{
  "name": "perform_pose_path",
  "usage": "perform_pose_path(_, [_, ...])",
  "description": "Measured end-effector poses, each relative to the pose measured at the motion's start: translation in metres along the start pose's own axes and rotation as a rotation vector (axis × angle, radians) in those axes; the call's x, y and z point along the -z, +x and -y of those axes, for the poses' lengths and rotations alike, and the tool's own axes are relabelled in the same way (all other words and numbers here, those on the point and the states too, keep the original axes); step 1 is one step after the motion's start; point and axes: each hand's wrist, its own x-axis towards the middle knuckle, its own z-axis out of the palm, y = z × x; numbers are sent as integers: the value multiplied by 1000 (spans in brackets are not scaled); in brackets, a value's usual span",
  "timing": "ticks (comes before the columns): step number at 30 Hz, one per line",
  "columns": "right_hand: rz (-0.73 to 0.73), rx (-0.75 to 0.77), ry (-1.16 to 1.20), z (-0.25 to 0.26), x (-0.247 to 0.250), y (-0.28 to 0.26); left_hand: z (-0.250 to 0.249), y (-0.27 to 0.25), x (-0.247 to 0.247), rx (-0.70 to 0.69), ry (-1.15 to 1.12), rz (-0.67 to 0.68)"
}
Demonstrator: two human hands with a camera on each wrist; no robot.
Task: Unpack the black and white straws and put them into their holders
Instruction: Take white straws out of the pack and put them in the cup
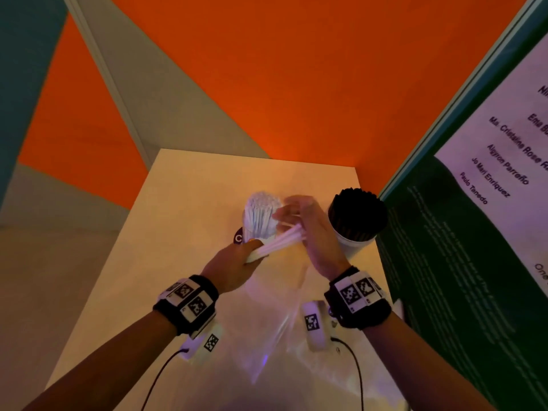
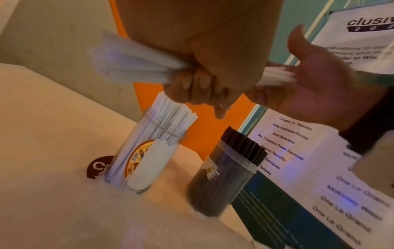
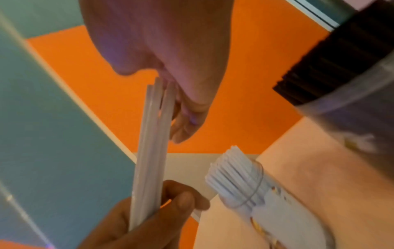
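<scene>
— Left hand [image 1: 234,262] clamped in a fist round one end of a small bundle of white straws [image 1: 281,241], fingers fully curled. Right hand [image 1: 308,232] mostly spread, palm and straight fingers touching the bundle's far end; nothing pinched there, as far as the blur allows.

— Position against the white-straw holder [image 2: 147,161]?

— Just above and in front of its mouth, bundle lying nearly level. Holder already crammed with white straws, tips fanned above the rim. Black-straw holder [image 2: 226,182] just to its right, also full, black straws [image 1: 357,212] sticking out. Clear plastic wrapper [image 1: 284,327] slack on the table [image 1: 184,203], nearer than the holder.

— Handling?

— Probably very light, thin, springy and slick; apt to splay or slip out singly. Best held round the middle, ends tapped flush, then tipped upright and fed into whatever gap remains. Little room left, so likely a firm push without kinking.
</scene>
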Motion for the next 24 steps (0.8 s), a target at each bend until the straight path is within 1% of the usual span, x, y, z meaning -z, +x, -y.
perform_pose_path(1, [-32, -19, 194, -3, 1, 4, 2, 4, 2, 20, -60, -21])
perform_pose_path(2, [-35, -36, 312, -9, 1, 8, 2, 9, 4, 30, -105, -32])
perform_pose_path(3, [-10, -36, 326, -15, -2, 11, 2, 14, 4, 33, -137, -38])
perform_pose_path(5, [42, -2, 247, -27, -12, 17, 1, 28, 3, 37, -183, -44])
perform_pose_path(8, [-19, 23, 189, -24, -10, 46, 8, 49, 1, 64, -236, -26])
perform_pose_path(10, [-67, 63, 132, -14, 0, 67, 20, 60, 1, 46, -277, -27])
perform_pose_path(11, [-73, 89, 84, -9, 5, 78, 27, 64, 1, 29, -270, -69])
perform_pose_path(13, [-84, 139, -2, -2, 12, 95, 43, 70, 2, -22, -189, -204])
perform_pose_path(15, [-79, 168, -56, 1, 16, 108, 58, 74, 2, -19, -134, -274])
perform_pose_path(18, [-50, 192, -137, 2, 13, 121, 77, 81, 0, 60, -192, -246])
perform_pose_path(22, [19, 188, -243, -6, 4, 122, 96, 91, -8, 165, -298, -144])
perform_pose_path(24, [40, 191, -288, -10, 4, 121, 102, 95, -12, 188, -365, -96])
